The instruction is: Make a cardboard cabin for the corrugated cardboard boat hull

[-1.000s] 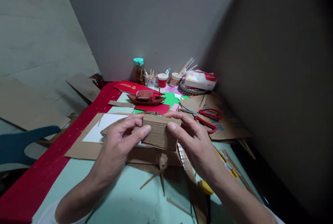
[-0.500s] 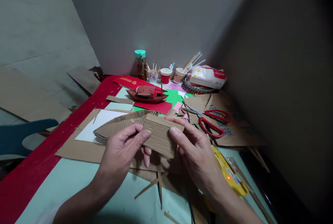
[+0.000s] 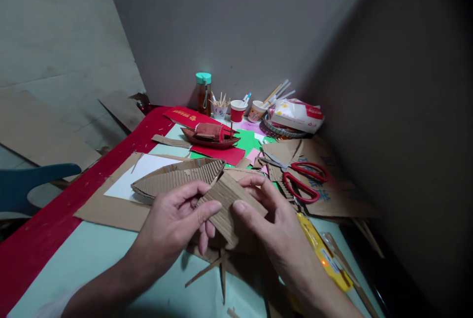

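Between my two hands I hold a small piece of corrugated cardboard point(image 3: 229, 204), tilted, above the table. My left hand point(image 3: 177, 224) pinches its left edge between thumb and fingers. My right hand point(image 3: 273, 219) grips the right side, thumb on the face and fingers behind. Just behind my left hand lies a boat-shaped cardboard hull point(image 3: 173, 177) with ribbed sides, resting partly on white paper point(image 3: 127, 180). Farther back stands a finished-looking reddish-brown model boat point(image 3: 210, 135) with a rounded canopy. Thin cardboard strips point(image 3: 222, 276) lie below my hands.
Red-handled scissors point(image 3: 305, 180) lie on cardboard point(image 3: 343, 190) at right, with a yellow tool point(image 3: 325, 254) showing an orange light nearer me. Along the wall stand a bottle point(image 3: 204, 93), paper cups point(image 3: 238, 111) with sticks and pens, and a basket point(image 3: 284, 128) holding a tissue pack.
The cardboard piece has been turned clockwise in my hands, its lower end now pointing more toward me. Both hands still hold it. The view has shifted slightly.
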